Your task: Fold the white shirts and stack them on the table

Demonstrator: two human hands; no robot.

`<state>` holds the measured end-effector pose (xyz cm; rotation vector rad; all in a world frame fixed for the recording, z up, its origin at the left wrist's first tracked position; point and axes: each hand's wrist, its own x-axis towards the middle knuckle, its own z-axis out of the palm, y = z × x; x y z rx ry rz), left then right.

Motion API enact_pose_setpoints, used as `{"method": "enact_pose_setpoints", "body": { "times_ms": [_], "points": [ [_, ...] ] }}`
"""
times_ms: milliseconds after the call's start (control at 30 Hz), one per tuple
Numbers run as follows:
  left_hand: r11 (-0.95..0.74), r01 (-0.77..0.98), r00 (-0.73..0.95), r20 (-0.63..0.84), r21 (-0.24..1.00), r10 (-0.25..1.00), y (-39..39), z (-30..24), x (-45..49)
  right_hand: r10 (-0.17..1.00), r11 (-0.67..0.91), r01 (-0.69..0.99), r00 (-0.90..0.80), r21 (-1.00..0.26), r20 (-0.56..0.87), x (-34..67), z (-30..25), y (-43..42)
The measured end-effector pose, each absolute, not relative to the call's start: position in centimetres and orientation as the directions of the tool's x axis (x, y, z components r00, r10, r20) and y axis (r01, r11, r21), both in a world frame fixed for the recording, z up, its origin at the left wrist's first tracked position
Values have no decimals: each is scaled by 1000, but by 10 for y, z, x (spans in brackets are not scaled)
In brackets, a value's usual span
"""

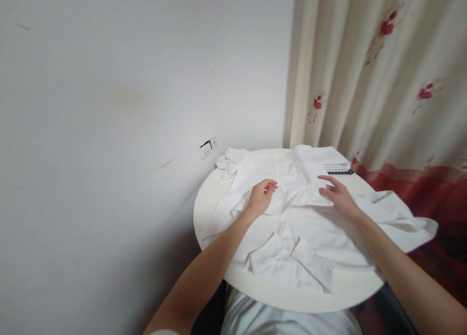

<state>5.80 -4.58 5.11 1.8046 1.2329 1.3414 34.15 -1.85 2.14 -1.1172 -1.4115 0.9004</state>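
A white collared shirt [310,228] lies spread over a round white table [292,296], its collar toward me and a sleeve hanging off the right side. My left hand [260,196] rests on the shirt's middle with its fingers curled over a fold of cloth. My right hand [339,194] lies flat on the shirt a little to the right, fingers stretched out and apart, pressing the fabric down.
A stack of folded white cloth with a dark dotted edge [337,167] sits at the table's far right. Crumpled white cloth [229,162] lies at the far left. A wall socket [207,147] is behind, and a flowered curtain [383,82] hangs on the right.
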Motion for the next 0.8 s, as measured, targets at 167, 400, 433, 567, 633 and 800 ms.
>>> {"method": "enact_pose_setpoints", "body": {
  "times_ms": [167,400,433,567,633,800],
  "points": [
    [-481,468,-32,558,741,829,-44,67,35,911,200,34,362,-979,198,356,11,3],
    [-431,701,350,252,569,902,-36,32,26,941,136,5,313,-991,131,356,10,-2],
    [-449,713,395,221,538,892,-37,28,26,942,129,38,308,-991,134,355,11,-3],
    [-506,700,433,263,504,862,-46,29,30,940,123,184,292,-975,174,351,12,-6],
    [-561,659,490,279,502,826,-54,40,34,917,153,188,338,-970,210,350,13,-7],
    [-691,511,627,328,512,707,-90,74,49,836,215,59,505,-975,215,349,19,-5]
  ]
}}
